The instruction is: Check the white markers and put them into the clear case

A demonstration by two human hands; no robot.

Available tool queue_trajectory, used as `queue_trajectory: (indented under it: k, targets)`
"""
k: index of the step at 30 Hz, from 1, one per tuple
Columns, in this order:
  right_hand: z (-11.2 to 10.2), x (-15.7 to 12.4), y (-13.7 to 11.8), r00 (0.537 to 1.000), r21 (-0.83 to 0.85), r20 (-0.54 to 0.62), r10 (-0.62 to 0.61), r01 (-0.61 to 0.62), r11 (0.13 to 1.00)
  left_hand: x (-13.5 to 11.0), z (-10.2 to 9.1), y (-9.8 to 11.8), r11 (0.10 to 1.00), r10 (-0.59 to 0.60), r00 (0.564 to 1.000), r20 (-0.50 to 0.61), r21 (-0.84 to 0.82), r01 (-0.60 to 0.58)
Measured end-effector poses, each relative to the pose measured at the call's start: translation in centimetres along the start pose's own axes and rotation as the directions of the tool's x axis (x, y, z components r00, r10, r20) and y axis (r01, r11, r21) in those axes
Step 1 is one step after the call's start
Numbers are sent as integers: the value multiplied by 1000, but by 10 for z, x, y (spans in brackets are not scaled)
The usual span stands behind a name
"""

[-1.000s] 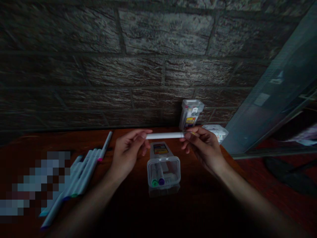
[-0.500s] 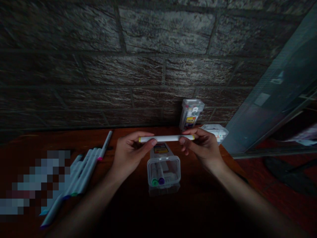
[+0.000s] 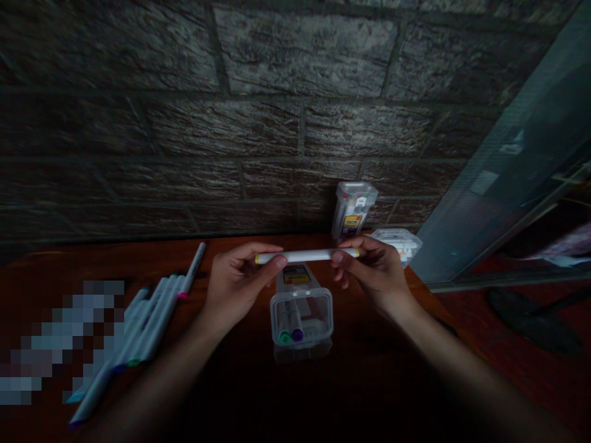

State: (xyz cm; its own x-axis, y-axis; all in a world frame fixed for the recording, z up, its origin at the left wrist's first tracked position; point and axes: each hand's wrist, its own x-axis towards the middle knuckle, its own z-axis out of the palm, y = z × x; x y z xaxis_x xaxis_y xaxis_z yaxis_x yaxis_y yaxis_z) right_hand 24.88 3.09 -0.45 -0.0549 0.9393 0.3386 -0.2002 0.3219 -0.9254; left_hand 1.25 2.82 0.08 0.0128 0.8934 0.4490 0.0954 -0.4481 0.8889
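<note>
My left fingers (image 3: 277,263) and right fingers (image 3: 340,256), each pinched closed on the white marker (image 3: 307,255), have just bared both its yellow ends, making its colour plain to me.

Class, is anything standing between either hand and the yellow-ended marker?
Nothing visible is: the left hand and right hand each hold the yellow-ended marker near one end. The clear case shows below it.
</note>
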Motion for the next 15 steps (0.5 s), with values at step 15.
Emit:
queue_trajectory:
  k: [15]
  targets:
    - [1, 0, -8, 999, 122, -18, 47, -44, 992, 4, -2, -9, 932, -106, 994, 13, -346, 104]
